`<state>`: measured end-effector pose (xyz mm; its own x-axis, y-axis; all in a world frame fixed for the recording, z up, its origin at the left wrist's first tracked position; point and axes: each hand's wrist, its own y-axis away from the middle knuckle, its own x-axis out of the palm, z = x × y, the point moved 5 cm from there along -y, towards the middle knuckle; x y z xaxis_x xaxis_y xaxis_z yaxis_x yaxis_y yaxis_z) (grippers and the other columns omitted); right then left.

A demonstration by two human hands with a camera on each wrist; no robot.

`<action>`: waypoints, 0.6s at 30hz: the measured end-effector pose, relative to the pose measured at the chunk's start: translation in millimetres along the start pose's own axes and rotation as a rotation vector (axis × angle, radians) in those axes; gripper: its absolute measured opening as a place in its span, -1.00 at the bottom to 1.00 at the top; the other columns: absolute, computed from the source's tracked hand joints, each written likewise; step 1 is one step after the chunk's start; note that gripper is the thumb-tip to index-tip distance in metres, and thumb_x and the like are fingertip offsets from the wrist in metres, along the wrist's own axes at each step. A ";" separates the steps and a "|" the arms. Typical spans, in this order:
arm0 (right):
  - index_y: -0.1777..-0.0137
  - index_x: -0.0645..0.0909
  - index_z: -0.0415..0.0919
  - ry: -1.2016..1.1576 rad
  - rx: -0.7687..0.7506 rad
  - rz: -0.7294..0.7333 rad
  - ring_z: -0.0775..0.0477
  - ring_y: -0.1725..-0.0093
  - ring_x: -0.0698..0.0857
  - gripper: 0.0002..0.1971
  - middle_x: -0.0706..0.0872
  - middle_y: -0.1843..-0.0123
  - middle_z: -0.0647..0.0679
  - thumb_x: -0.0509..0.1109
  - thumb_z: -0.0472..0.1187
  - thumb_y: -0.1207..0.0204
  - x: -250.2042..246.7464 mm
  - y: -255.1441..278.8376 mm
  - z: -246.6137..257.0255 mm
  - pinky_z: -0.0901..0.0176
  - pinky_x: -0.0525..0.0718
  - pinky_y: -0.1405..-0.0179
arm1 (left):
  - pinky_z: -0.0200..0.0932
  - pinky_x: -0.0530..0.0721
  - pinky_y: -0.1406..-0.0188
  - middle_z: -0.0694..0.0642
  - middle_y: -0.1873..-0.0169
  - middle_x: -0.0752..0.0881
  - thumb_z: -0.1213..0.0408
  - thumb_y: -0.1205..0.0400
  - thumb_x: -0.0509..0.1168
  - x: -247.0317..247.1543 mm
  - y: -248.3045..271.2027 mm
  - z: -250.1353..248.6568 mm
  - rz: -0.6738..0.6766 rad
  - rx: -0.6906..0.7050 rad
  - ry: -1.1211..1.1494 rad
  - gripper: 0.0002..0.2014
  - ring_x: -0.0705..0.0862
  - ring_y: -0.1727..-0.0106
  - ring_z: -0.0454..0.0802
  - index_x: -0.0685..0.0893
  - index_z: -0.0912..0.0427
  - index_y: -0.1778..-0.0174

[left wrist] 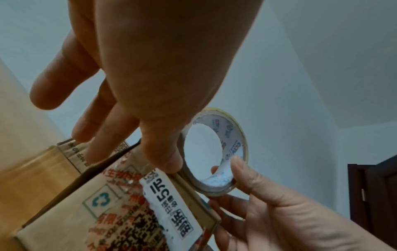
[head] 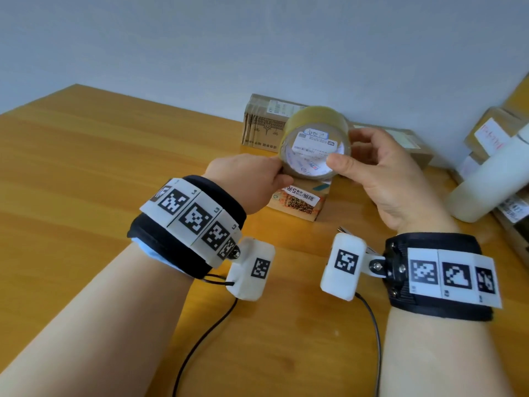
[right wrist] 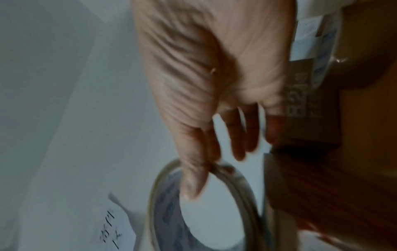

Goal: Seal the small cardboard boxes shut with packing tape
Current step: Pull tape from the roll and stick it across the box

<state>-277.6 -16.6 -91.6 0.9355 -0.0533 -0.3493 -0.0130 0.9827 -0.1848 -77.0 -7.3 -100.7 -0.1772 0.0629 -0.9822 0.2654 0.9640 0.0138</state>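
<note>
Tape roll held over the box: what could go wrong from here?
1. The right hand holds the clear packing tape roll with only thumb and fingers on its rim and core; a hard pull could twist it loose.
2. The left hand pinches at the roll's edge; the free end could stick back.
3. The small brown cardboard box lies unheld, so it may slide.
</note>
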 end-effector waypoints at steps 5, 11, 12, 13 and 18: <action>-0.32 0.61 0.05 -0.001 0.056 0.039 0.03 0.09 0.82 -0.66 0.83 -0.05 -0.07 0.55 -0.19 -0.61 6.8 -1.4 -4.3 0.07 0.79 0.09 | -0.14 0.46 0.37 -0.11 0.26 0.55 -0.11 -0.79 0.07 1.4 -0.1 -3.5 0.026 0.034 0.045 -0.71 0.53 0.27 -0.18 0.49 -0.01 -0.25; -0.34 0.58 0.05 -0.107 0.072 -0.028 0.05 -0.12 0.85 -0.68 0.86 -0.10 0.02 0.46 -0.30 -0.68 13.3 -7.0 -6.2 0.04 0.80 -0.16 | -0.16 0.55 0.24 -0.03 0.09 0.68 -0.03 -0.79 0.12 -7.4 1.9 -4.6 0.054 0.070 0.061 -0.68 0.61 0.16 -0.12 0.59 0.02 -0.35; -0.34 0.58 0.06 -0.104 0.072 -0.040 0.06 -0.13 0.84 -0.69 0.86 -0.10 0.03 0.45 -0.29 -0.69 13.9 -7.4 -5.6 0.02 0.80 -0.19 | -0.11 0.61 0.12 -0.01 0.01 0.71 0.00 -0.79 0.12 -9.3 2.9 -4.5 0.067 0.074 0.065 -0.68 0.64 0.10 -0.07 0.58 0.01 -0.39; -0.32 0.58 0.08 -0.102 0.073 -0.050 0.07 -0.13 0.84 -0.70 0.86 -0.10 0.04 0.44 -0.28 -0.69 14.3 -7.8 -5.2 0.01 0.79 -0.22 | -0.08 0.63 0.03 -0.01 -0.07 0.73 0.03 -0.79 0.13 -11.4 4.2 -3.7 0.079 0.073 0.080 -0.67 0.66 0.04 -0.05 0.57 -0.01 -0.44; -0.29 0.60 0.16 -0.031 0.116 -0.034 0.00 -0.17 0.82 -0.72 0.82 -0.19 0.05 0.48 -0.17 -0.66 12.8 -5.3 -4.1 -0.16 0.78 -0.26 | -0.08 0.53 -0.31 -0.15 -0.08 0.81 0.21 -0.76 0.23 -19.4 5.2 7.9 0.020 0.028 0.261 -0.64 0.62 -0.32 -0.09 0.60 -0.10 -0.49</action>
<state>-267.1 -23.2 -98.9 0.9452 -0.0829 -0.3157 0.0578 0.9944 -0.0880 -64.6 -5.6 -83.1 -0.4092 0.1498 -0.9001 0.2967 0.9547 0.0240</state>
